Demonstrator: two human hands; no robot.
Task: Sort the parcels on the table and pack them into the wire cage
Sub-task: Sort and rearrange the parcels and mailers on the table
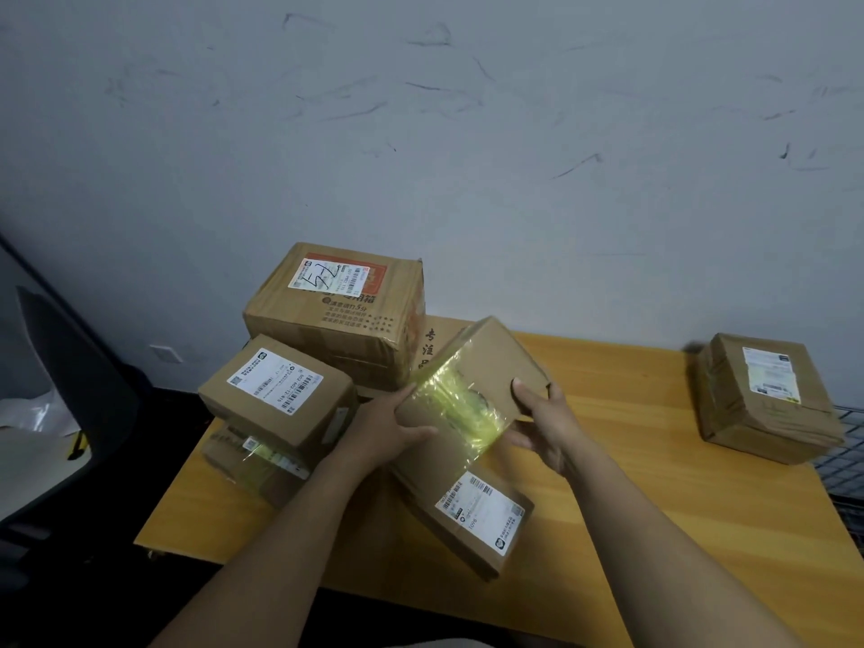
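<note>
Wooden table (654, 460), left hand (388, 432) and right hand (547, 427) clamped round yellow-taped parcel (472, 390), stacked parcels (280, 395) close left, labelled parcel (477, 516) beneath.

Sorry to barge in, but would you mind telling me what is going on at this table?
A person is sorting parcels. The left hand and right hand hold a yellow-taped box tilted above the wooden table. A labelled box lies just below it, a pile of boxes stands at the left, and a lone box sits by the wire cage at the right edge.
</note>
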